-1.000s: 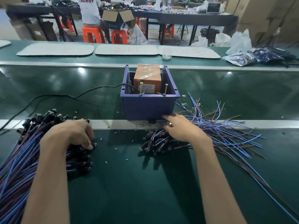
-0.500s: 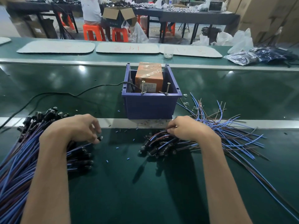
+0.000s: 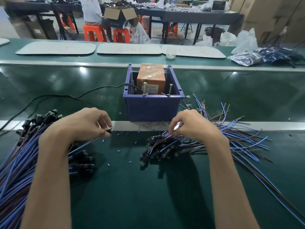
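This is a big work room with a long green surface (image 3: 132, 187) in front. Far back, a person in a white shirt (image 3: 90, 10) sits on an orange stool (image 3: 92, 33) by a dark table, next to an open cardboard box (image 3: 120, 13). On the green surface stands a blue bin (image 3: 153, 111) with an orange box (image 3: 151, 75) inside it. Two screws (image 3: 144, 88) stick up at the bin's front edge. A black cable (image 3: 66, 96) runs from the bin off to the left. A grey metal strip (image 3: 125, 126) crosses the surface just in front of the bin. On the left lies a big pile of blue and brown wires (image 3: 19, 162) with black ends. The left grip (image 3: 84, 124) is above that pile, and its fingers are curled and pinch one black plug (image 3: 109, 130) just over the metal strip. On the right lies a smaller wire pile (image 3: 165, 149), with its loose ends spread out to the right. The right grip (image 3: 193, 126) is right over this pile, near the front of the bin. Its fingers are curled and pinch a small pale bit (image 3: 177, 126), too blurry to tell what it is. Little blue bits (image 3: 108, 164) lie on the surface between the two piles.
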Available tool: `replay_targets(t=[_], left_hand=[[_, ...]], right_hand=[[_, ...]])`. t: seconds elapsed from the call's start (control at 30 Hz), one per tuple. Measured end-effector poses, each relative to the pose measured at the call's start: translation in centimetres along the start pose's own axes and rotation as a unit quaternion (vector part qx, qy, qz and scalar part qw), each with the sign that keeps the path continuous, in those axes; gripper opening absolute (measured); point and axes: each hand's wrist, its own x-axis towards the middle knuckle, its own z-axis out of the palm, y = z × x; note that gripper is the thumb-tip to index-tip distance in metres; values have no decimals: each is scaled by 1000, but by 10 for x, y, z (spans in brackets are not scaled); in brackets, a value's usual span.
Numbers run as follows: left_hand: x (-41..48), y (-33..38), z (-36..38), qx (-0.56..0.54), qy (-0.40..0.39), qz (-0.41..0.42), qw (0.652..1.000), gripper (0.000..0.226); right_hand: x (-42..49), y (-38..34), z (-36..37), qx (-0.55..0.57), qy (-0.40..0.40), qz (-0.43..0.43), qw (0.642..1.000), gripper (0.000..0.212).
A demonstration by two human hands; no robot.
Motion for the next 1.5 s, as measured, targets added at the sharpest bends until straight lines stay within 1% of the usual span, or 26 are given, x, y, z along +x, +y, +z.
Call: replay_targets(t=[0.1, 0.17, 0.27, 0.33, 0.47, 0.6, 0.67, 0.73, 0.83, 0.9, 0.97, 1.03, 1.1, 1.2, 1.27, 1.33, 1.4, 1.43, 1.5], left_hand=[[0, 6, 0, -14, 15, 27, 999, 18], [0, 12, 0, -22, 27, 53, 998, 19], [-1, 22, 1, -51, 58, 96, 992, 21], [-2, 31, 2, -73, 83, 132, 985, 23], [-10, 54, 3, -145, 131, 224, 955, 28], [-16, 80, 6, -189, 169, 322, 912, 27], [-17, 88, 9, -209, 162, 344, 901, 28], [-17, 95, 12, -210, 146, 352, 900, 27], [-16, 97, 15, -211, 150, 345, 902, 25], [-14, 94, 13, -203, 166, 335, 905, 32], [-11, 87, 11, -160, 172, 311, 921, 41], [-7, 79, 10, -113, 162, 269, 943, 44], [-5, 73, 11, -89, 145, 227, 959, 41], [-3, 67, 12, -53, 100, 164, 980, 27], [-1, 64, 13, -25, 62, 133, 989, 17], [0, 61, 13, -2, 26, 115, 993, 11], [0, 58, 13, 12, -3, 96, 995, 14], [1, 57, 14, 22, -15, 87, 996, 17], [1, 56, 13, 48, -29, 75, 996, 24]], right_hand=[[-1, 0, 1, 5, -36, -3, 999, 19], [-2, -1, 0, 33, -17, -20, 999, 12], [-4, -6, -7, 112, 23, -64, 991, 16], [-6, -12, -9, 163, 21, -93, 982, 22], [-7, -28, -1, 226, -45, -127, 965, 32], [-8, -38, 10, 233, -112, -150, 954, 24], [-10, -39, 13, 266, -122, -153, 944, 16], [-11, -40, 11, 300, -103, -148, 937, 13], [-12, -41, 7, 361, -84, -156, 916, 25], [-13, -41, 4, 395, -70, -159, 902, 25], [-13, -39, 1, 402, -39, -161, 901, 20], [-14, -39, -3, 413, -13, -162, 896, 22], [-16, -39, -8, 423, 10, -171, 890, 25], [-18, -39, -13, 433, 64, -199, 877, 35], [-20, -38, -16, 441, 87, -209, 868, 43], [-22, -37, -20, 441, 98, -209, 867, 53], [-23, -36, -22, 443, 97, -207, 867, 66], [-23, -36, -23, 452, 97, -211, 861, 72], [-24, -36, -24, 493, 92, -223, 836, 78]])
